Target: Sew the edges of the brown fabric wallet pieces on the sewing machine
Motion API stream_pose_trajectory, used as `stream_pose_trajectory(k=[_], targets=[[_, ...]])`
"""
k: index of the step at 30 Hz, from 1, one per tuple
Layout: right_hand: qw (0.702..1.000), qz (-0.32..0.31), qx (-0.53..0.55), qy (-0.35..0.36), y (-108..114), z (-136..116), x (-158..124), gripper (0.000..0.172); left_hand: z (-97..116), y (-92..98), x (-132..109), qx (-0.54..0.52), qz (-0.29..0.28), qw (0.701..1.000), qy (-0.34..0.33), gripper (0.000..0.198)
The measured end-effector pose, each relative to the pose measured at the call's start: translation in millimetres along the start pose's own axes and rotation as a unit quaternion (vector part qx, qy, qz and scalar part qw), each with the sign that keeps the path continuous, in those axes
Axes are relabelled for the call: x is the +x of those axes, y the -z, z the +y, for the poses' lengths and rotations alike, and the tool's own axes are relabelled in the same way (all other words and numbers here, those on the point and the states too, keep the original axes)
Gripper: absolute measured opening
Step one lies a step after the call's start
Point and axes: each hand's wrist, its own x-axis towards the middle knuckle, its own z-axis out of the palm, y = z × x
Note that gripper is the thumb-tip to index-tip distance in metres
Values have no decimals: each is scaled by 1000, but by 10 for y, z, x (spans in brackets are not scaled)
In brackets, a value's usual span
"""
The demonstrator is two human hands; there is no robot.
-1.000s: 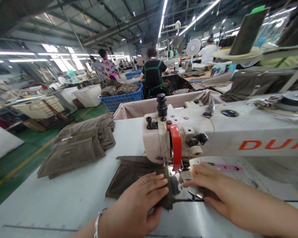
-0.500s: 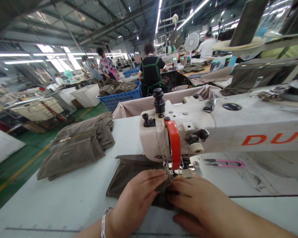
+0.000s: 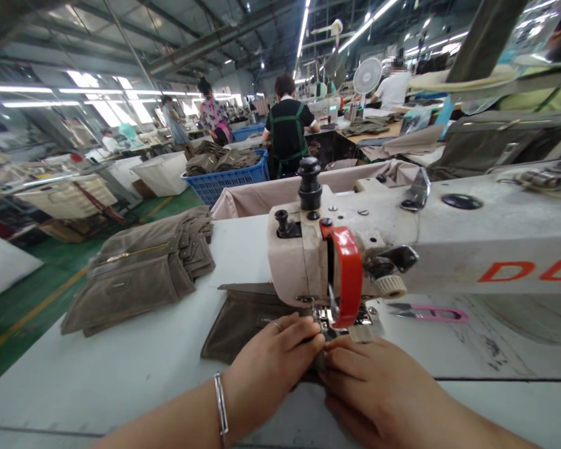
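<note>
fabric stack (image 3: 135,268) left of sewing machine (image 3: 402,249)

table (image 3: 135,374) | fabric stack (image 3: 135,274) | dark fabric piece (image 3: 243,318) | pink snips (image 3: 432,312)

Bright, even light from ceiling tube strips (image 3: 303,28) and blown-out windows (image 3: 107,112) at left, soft shadows only under hands and machine (image 3: 402,249); strong wide-angle bending at edges, far background soft, right foreground blurred.
</note>
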Motion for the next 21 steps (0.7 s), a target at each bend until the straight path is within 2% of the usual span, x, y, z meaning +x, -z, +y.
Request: stream_pose_trajectory(k=[7,15,21], targets=[[999,14,47,14,42,61,-4,17,34,0,-46,-26,61,998,13,25],[998,-24,55,20,124,141,-74,15,41,19,-103,-57,48,997,-17,23],[998,-35,58,15,176,179,-62,15,51,15,-88,-46,78,995,-35,21]])
